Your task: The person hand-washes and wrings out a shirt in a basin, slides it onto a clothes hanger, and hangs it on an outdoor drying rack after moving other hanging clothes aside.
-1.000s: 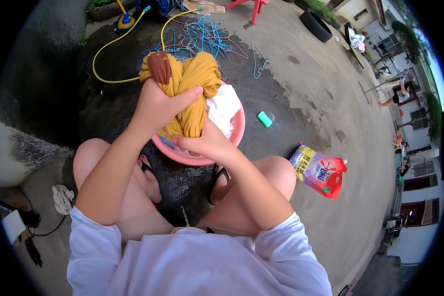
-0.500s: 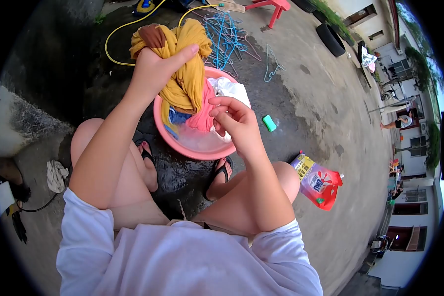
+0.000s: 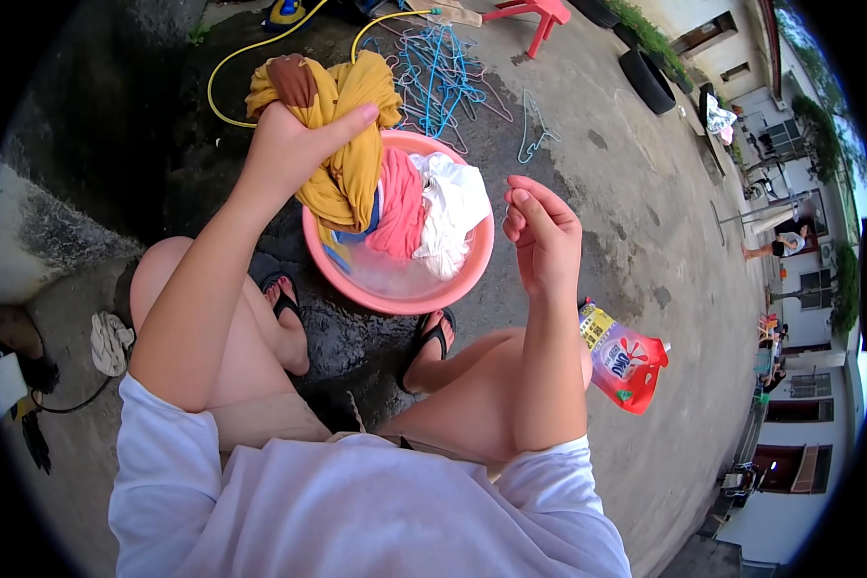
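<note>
My left hand [image 3: 294,144] is wrapped round a bunched mustard-yellow cloth [image 3: 356,144] with a brown patch, held up over the left side of a pink basin [image 3: 405,304]. To the right of the basin, my right hand [image 3: 546,231] is raised with its fingers curled and the thumb against the index finger; whether anything small is between them cannot be made out. Inside the basin lie a pink cloth [image 3: 398,212], a white cloth [image 3: 453,200] and some blue and yellow fabric, in cloudy water. The green soap bar seen earlier is hidden behind my right hand.
Beyond the basin lie tangled hangers [image 3: 438,82], a single hanger [image 3: 535,130] and a yellow hose [image 3: 223,72]. A detergent pouch [image 3: 626,361] rests on the ground right of my knee. Farther off are a red stool [image 3: 530,14], a tire [image 3: 647,82] and a person [image 3: 788,242].
My right hand has let go of the yellow cloth and moved right, away from the basin. My left hand still holds the cloth, now farther left, uncovering the pink cloth and the water.
</note>
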The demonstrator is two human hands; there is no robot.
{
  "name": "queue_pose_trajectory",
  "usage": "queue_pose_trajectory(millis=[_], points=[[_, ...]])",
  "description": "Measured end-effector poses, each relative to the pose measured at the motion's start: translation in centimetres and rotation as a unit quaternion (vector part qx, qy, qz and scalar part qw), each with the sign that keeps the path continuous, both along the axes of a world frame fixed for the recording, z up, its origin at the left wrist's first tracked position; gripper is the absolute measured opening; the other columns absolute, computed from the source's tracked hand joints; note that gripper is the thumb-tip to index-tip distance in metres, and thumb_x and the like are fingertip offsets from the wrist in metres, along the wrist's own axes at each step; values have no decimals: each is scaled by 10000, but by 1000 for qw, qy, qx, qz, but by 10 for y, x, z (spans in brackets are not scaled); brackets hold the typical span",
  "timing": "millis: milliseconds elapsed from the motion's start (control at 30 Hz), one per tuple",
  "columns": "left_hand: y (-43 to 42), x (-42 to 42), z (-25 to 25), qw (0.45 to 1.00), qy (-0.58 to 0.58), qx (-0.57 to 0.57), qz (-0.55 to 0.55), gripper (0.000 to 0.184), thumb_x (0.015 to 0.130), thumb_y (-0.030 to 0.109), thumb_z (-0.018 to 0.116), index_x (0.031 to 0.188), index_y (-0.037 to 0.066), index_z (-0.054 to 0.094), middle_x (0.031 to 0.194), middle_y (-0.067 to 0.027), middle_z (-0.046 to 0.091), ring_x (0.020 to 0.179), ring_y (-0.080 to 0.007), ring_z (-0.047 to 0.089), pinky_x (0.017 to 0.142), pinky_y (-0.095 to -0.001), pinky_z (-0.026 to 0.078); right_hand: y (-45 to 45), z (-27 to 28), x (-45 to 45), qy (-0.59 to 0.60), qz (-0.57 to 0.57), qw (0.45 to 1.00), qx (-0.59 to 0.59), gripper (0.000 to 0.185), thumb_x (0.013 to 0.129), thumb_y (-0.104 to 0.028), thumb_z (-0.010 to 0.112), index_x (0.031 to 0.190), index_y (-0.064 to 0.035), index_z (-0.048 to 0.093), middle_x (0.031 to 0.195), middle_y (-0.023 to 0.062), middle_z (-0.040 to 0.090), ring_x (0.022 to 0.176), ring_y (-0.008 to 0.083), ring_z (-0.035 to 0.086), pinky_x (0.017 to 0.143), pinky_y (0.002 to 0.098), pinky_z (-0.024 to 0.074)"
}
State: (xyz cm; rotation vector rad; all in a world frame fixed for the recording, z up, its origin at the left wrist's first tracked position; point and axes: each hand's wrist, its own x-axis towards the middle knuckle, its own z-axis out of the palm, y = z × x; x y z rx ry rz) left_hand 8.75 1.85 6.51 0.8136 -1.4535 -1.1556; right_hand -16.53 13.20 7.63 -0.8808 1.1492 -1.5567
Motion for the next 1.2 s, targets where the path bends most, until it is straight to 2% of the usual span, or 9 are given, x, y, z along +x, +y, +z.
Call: queue_pose_trajectory(millis=[300, 500, 700, 900, 1200], points=[[1, 2, 0, 1000, 8, 12, -7, 297, 781, 203, 720, 949, -20, 619, 871, -48, 652, 770, -102, 622, 689, -242, 493, 7, -1, -38, 3, -94, 995, -29, 191, 856, -34, 582, 1026, 42, 624, 843, 58, 625, 634, 72, 511, 534, 216, 409], [5, 3, 6, 1000, -9, 28, 0, 302, 783, 207, 719, 953, -17, 612, 889, -51, 646, 782, -107, 618, 698, -242, 490, 14, 0, -48, 18, -134, 991, -22, 166, 858, -59, 595, 998, 28, 607, 835, 76, 626, 607, 75, 521, 525, 217, 421], [1, 5, 1, 1000, -5, 29, -10, 303, 788, 206, 715, 961, -19, 609, 895, -54, 644, 791, -109, 618, 703, -243, 490, 19, 0, -55, 27, -145, 989, -29, 111, 868, -95, 595, 914, 6, 587, 800, 82, 624, 575, 82, 527, 502, 215, 426], [3, 4, 5, 999, -6, 33, -8, 304, 794, 205, 709, 971, -20, 609, 910, -58, 647, 799, -112, 619, 711, -243, 490, 23, 5, -64, 25, -127, 991, -14, 144, 883, -121, 576, 906, 19, 597, 769, 79, 625, 551, 86, 525, 502, 208, 429], [0, 10, 7, 998, 13, 61, 11, 318, 802, 214, 701, 993, -22, 605, 924, -67, 648, 808, -119, 627, 721, -246, 494, 22, 5, -76, 44, -210, 975, -58, 169, 885, -90, 575, 957, 60, 602, 794, 111, 628, 641, 140, 596, 583, 241, 508]])
